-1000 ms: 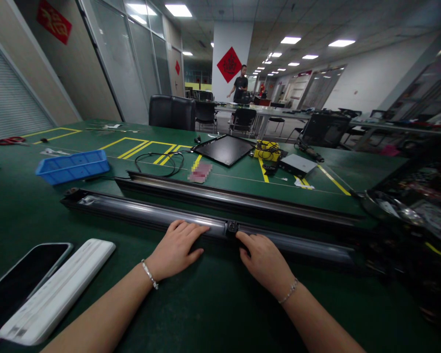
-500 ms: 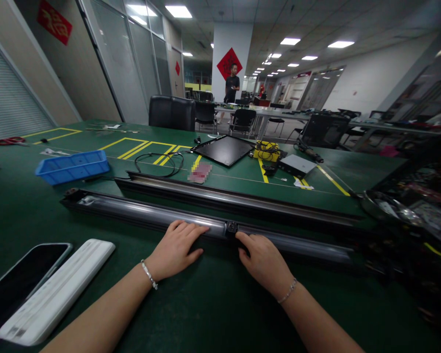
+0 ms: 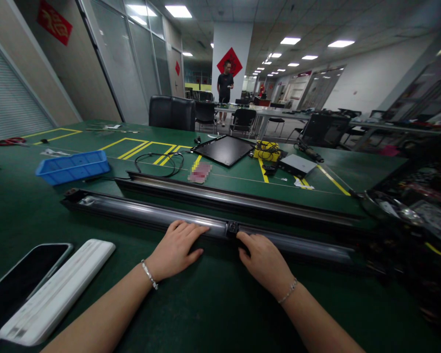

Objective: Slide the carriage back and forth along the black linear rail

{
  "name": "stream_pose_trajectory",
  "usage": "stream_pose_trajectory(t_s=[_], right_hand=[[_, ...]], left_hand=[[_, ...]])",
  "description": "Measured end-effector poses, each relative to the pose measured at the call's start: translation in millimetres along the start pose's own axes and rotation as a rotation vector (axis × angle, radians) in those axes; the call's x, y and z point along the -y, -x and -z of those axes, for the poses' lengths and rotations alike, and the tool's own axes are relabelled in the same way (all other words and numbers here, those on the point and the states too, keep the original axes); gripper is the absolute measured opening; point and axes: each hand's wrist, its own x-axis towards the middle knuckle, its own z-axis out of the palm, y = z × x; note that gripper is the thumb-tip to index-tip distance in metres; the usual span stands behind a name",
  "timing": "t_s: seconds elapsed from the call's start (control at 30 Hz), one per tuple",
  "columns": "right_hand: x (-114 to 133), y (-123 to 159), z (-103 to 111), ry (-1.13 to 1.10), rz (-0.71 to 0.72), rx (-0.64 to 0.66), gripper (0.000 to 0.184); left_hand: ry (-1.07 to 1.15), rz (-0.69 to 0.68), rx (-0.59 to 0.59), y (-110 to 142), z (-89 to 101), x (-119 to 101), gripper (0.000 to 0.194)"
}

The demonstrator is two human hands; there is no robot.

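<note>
A long dark metal rail (image 3: 147, 214) with a shiny rounded face lies across the green work mat (image 3: 213, 299) in front of me. My left hand (image 3: 176, 250) lies curled over it, thumb on the near side. My right hand (image 3: 264, 262) rests on it the same way, a little further along. Between my hands, a small black clip (image 3: 232, 228) sits on the rail. A second dark rail (image 3: 235, 201) lies parallel just behind the first, not touching my hands.
A phone (image 3: 22, 284) and a white bar (image 3: 57, 291) lie near my left forearm. Further off are a blue plastic tray (image 3: 72, 167), a coiled black cable (image 3: 159, 163), a black panel (image 3: 224, 150) and a silver box (image 3: 297, 165). Dark clutter (image 3: 400, 215) fills the right. A person (image 3: 225, 90) stands beyond the table.
The person in the background has moved left and now stands facing me. My hands and the rails have not visibly moved.
</note>
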Motion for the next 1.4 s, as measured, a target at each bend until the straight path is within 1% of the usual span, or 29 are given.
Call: stream_pose_trajectory(t_s=[0.1,0.2,0.27,0.47,0.63,0.87,1.4], right_hand=[[-6.5,0.3,2.5,0.022,0.031,0.019,0.029],[-15.5,1.0,4.9,0.025,0.104,0.061,0.033],[-19.2,1.5,5.4,0.022,0.116,0.068,0.034],[-19.2,1.8,1.7,0.015,0.123,0.028,0.032],[-19.4,0.8,0.4,0.015,0.120,0.035,0.030],[-20.8,0.8,2.3,-0.013,0.081,0.024,0.021],[-18.6,0.6,5.3,-0.013,0.077,0.020,0.016]], left_hand=[[0.002,-0.001,-0.003,0.0,-0.3,0.1,0.048],[0.004,0.002,0.003,-0.2,0.5,-0.5,0.048],[0.005,0.006,0.008,-0.4,1.3,-0.8,0.047],[0.000,0.004,0.007,0.0,1.8,-0.9,0.047],[0.005,0.001,0.002,-0.6,1.9,-2.0,0.047],[-0.001,0.010,0.012,-0.6,2.0,-2.0,0.046],[0.001,0.001,-0.001,-0.3,2.4,-2.2,0.046]])
